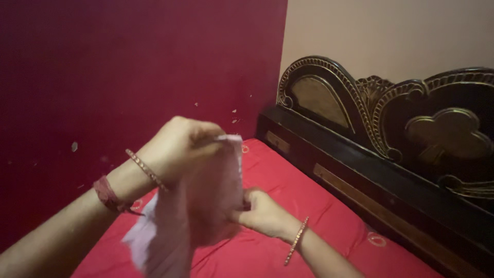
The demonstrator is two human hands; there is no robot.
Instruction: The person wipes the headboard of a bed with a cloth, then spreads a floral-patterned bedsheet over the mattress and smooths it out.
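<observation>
I see a pale pink cloth (206, 206) held up in the air above the bed, blurred, so I cannot make out its exact kind; it hangs from near the middle of the view down toward the lower left, where a lighter, whitish fold trails off. My left hand (180, 146) is raised and clenched on the cloth's top edge, fingers curled over it, the back of the hand toward the camera. My right hand (260, 211) sits lower and a little to the right, pinching the cloth's right side between thumb and fingers. The two hands are near each other, joined only by the stretch of fabric between them. On the left wrist I see a thin beaded bangle (145, 169) and, further down the forearm, a knotted red thread (107, 194); the right wrist carries a similar thin bangle (297, 240). Below the cloth lies a red bedsheet (309, 206) with small pale round motifs, creased in a few places. Along the right side runs a dark carved wooden headboard (391, 123) with gilded curving trim and lighter inset panels. Behind it is a plain beige wall (386, 36), and to the left a deep maroon wall (128, 62) with a few chipped spots.
</observation>
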